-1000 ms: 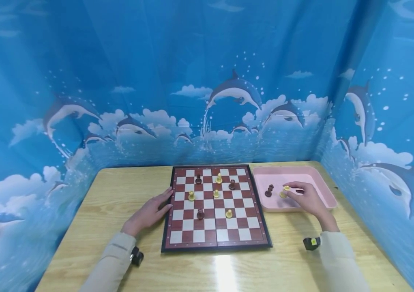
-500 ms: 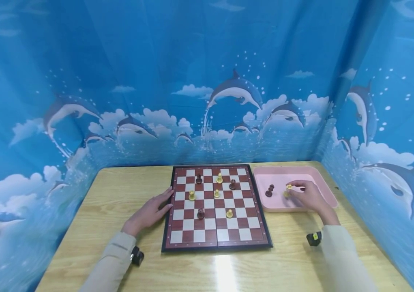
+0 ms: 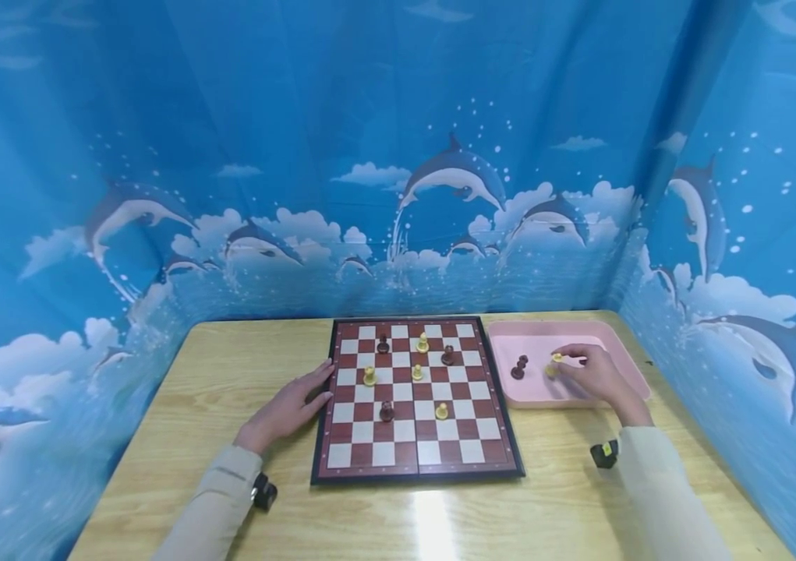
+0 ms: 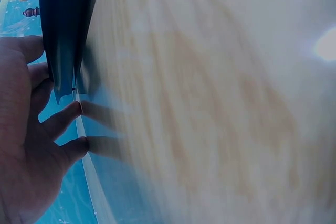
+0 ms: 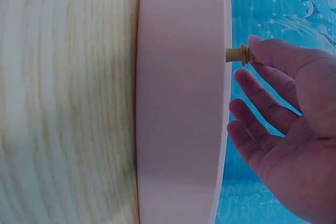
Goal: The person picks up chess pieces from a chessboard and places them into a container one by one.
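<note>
Right hand (image 3: 596,374) pinches yellow chess piece (image 5: 240,54); left hand (image 3: 288,407), fingers loose, against chessboard (image 3: 383,454). Likely light, stiff, slick; best gripped near top.

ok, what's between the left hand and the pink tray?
Head view: the chessboard, bearing seven chess pieces; left hand at one edge, pink tray beyond the other.

A wood-grained table (image 3: 222,366) carries a chessboard (image 3: 417,393) and pink tray (image 3: 545,403).
</note>
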`<state>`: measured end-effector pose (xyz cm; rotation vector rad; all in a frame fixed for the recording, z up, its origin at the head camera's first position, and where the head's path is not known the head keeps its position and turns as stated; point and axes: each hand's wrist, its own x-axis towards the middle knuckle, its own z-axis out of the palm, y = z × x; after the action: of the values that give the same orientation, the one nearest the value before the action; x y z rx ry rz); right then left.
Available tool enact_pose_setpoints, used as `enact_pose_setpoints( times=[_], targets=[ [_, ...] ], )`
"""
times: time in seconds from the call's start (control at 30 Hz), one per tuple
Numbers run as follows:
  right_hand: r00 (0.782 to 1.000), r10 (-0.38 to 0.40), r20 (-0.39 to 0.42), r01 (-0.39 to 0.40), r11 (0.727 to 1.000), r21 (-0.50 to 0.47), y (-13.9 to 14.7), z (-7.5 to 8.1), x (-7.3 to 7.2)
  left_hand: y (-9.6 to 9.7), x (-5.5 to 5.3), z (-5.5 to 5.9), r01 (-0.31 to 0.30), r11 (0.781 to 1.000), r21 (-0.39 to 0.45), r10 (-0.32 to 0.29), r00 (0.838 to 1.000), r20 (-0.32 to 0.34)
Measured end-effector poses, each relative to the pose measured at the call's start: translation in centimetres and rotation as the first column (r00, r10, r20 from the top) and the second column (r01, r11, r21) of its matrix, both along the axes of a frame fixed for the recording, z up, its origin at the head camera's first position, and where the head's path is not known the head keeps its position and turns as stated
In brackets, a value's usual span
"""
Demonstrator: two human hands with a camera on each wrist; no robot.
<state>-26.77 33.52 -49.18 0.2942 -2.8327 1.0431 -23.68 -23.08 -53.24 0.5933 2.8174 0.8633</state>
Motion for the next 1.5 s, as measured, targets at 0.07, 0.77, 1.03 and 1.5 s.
enact_pose_setpoints(
  times=[0.07, 0.77, 1.03, 1.5],
  targets=[
    [1.000, 0.007, -0.001, -0.007, 1.000, -0.003, -0.1, 0.0, 0.1, 0.0, 0.0, 0.0, -0.001, 1.000, -0.003, 0.001, 1.000, -0.003],
    [0.999, 0.031, 0.036, -0.032, 0.999, 0.021, -0.6, -0.2, 0.6, 0.1, 0.1, 0.3, -0.004, 1.000, -0.015, 0.003, 1.000, -0.025],
    [0.999, 0.035, 0.022, -0.036, 0.999, 0.018, -0.8, 0.9, 1.1, 0.0, 0.1, 0.4, 0.001, 1.000, -0.010, -0.001, 1.000, -0.022],
    [0.998, 0.049, -0.041, -0.049, 0.999, 0.007, -2.2, 2.7, 2.2, 0.1, 0.2, 0.4, -0.002, 1.000, -0.009, 0.002, 1.000, -0.016]
  ],
)
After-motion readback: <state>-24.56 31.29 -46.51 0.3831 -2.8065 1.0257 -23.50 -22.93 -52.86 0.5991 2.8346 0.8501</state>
